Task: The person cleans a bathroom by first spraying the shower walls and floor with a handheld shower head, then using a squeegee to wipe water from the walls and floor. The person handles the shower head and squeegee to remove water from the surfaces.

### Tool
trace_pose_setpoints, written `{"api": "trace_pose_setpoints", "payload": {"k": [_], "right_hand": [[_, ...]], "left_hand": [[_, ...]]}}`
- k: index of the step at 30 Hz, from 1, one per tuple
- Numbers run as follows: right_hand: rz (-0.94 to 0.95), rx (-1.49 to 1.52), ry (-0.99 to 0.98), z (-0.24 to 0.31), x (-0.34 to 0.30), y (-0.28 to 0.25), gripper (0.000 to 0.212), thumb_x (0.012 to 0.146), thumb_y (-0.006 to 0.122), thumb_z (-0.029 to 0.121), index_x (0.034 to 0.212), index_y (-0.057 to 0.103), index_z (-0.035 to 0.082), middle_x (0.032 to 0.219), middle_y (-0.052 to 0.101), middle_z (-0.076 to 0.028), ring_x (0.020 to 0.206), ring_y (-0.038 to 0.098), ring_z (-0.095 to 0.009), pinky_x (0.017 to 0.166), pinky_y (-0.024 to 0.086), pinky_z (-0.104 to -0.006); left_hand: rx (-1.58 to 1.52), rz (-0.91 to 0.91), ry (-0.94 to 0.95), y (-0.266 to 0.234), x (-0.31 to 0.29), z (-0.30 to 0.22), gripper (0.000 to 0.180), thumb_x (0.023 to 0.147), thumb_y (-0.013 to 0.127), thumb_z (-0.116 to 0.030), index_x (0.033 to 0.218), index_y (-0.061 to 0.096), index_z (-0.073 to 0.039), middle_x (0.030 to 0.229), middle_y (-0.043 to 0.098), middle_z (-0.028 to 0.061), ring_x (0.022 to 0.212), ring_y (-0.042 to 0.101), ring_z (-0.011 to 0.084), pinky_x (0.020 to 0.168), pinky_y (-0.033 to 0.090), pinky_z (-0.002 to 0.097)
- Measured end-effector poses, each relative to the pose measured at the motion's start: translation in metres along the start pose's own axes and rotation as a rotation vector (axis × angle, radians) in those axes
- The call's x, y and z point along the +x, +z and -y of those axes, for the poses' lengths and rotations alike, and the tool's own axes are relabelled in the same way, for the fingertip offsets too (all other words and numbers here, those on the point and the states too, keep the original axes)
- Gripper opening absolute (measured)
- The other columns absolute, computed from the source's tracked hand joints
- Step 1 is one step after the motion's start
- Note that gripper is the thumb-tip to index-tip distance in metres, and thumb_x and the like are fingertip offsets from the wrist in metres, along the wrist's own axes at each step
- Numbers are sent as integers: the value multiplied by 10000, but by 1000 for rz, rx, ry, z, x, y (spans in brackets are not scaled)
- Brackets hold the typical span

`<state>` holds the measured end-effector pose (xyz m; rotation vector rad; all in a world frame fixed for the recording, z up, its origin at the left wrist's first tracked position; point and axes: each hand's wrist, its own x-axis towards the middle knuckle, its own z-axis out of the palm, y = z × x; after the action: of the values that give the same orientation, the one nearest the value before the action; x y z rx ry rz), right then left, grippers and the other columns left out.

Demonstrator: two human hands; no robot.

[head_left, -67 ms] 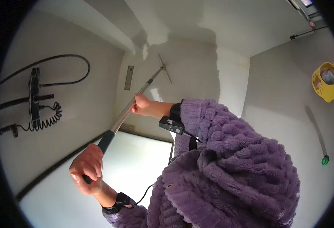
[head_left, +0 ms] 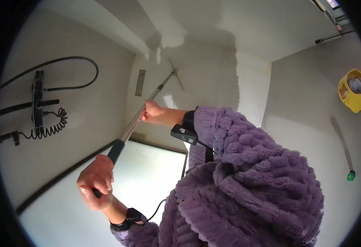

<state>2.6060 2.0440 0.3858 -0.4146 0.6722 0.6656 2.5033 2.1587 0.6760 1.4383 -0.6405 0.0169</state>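
- From my remote feed, I see a long-handled squeegee (head_left: pixel 132 129), or something much like it, running diagonally from the person's lower left to the upper middle of the head view.
- The left hand (head_left: pixel 95 179) is wrapped around the dark grip (head_left: pixel 116 151) at the near end, whose tip pokes out below the fingers.
- The right hand (head_left: pixel 152 113) is closed around the silver pole farther up, so both hands share one tool.
- At the far end, the thin blade (head_left: pixel 177 79) sits slantwise by a pale surface (head_left: pixel 209 82), near a long metal strip (head_left: pixel 140 83). I cannot tell whether it presses on the surface or hangs just off it.
- I judge the step in hand to be guiding the blade over that surface, rather than picking the tool up or setting it down.
- As I read it, the next move calls for both hands working together: the left steering the end, the right bearing the pole's weight and holding the blade's angle.
- I would mind the black shower fitting (head_left: pixel 38 103) on the left wall; the yellow container (head_left: pixel 353 96) on the right is well apart.
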Motion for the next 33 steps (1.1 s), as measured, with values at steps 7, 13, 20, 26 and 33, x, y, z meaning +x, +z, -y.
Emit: {"api": "trace_pose_setpoints", "payload": {"k": [7,13,20,26,33], "right_hand": [[110,244,-61,-4,-47,-15,252,993,321,296,879,434,101,746,506,-43,713,501,-178,650,446,-335],[-204,413,-174,15,-152,-100,238,955,404,282,880,492,74,806,558,-91,731,532,-214,623,403,-340],[-623,430,-392,22,-218,-244,253,924,363,287,875,501,80,777,554,-80,698,525,-204,572,407,-336],[-607,431,-506,11,-215,-313,261,882,368,261,830,516,53,738,531,-103,671,535,-215,558,438,-331],[-510,332,-322,-13,-168,-265,214,889,348,209,835,500,68,791,556,-106,707,546,-229,577,438,-372]], "left_hand": [[23,11,49,26,-10,-31,602,938,334,-514,469,376,-139,442,418,-31,402,387,139,517,348,314],[-324,45,-49,51,-19,-13,596,965,244,-487,478,380,-170,420,434,-27,365,395,148,557,344,319],[-644,43,-247,123,-33,79,615,987,117,-426,511,375,-133,478,401,-7,450,382,160,660,374,352],[-626,241,-303,168,-53,116,581,991,178,-353,501,407,-141,455,407,-10,457,375,157,681,371,357],[-537,112,-272,121,-53,75,571,983,185,-345,492,401,-148,439,396,-21,426,363,151,641,379,357]]}}
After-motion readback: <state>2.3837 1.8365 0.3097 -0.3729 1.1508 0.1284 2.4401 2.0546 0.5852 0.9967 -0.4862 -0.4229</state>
